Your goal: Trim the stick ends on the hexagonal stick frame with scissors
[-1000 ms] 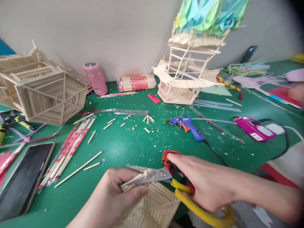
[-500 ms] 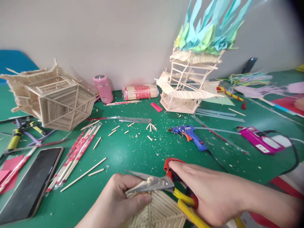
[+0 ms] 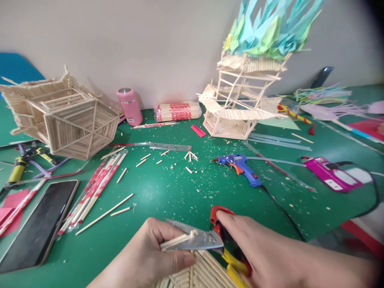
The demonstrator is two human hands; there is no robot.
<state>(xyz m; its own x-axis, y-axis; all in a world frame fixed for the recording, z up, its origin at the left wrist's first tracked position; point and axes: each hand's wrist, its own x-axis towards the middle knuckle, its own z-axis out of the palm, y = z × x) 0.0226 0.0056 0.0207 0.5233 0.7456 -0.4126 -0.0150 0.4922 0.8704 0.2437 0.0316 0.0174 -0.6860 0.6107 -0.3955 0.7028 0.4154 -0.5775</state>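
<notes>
My right hand [image 3: 255,240] is closed round the red handles of a pair of scissors [image 3: 207,239], whose blades point left. Between the blades lies the end of a thin wooden stick [image 3: 180,241]. My left hand [image 3: 156,252] pinches the edge of a panel made of wooden sticks [image 3: 201,272] at the bottom of the view, thumb on top and close under the blades. Part of the panel is hidden by my left hand and cut off by the frame. Yellow handles [image 3: 235,266] of another tool show below my right hand.
A stick house [image 3: 81,124] lies at the left, and a stick tower [image 3: 237,104] with blue paper strips stands at the back. A blue glue gun [image 3: 240,166], phone [image 3: 39,224], pink flask [image 3: 129,106], packed sticks [image 3: 178,111] and purple power strip [image 3: 333,174] are around. Stick offcuts litter the green table [image 3: 156,192].
The scissors and both hands have shifted slightly right and down in the view. The blades still lie across the stick end. Objects at the back sit a little higher in the picture.
</notes>
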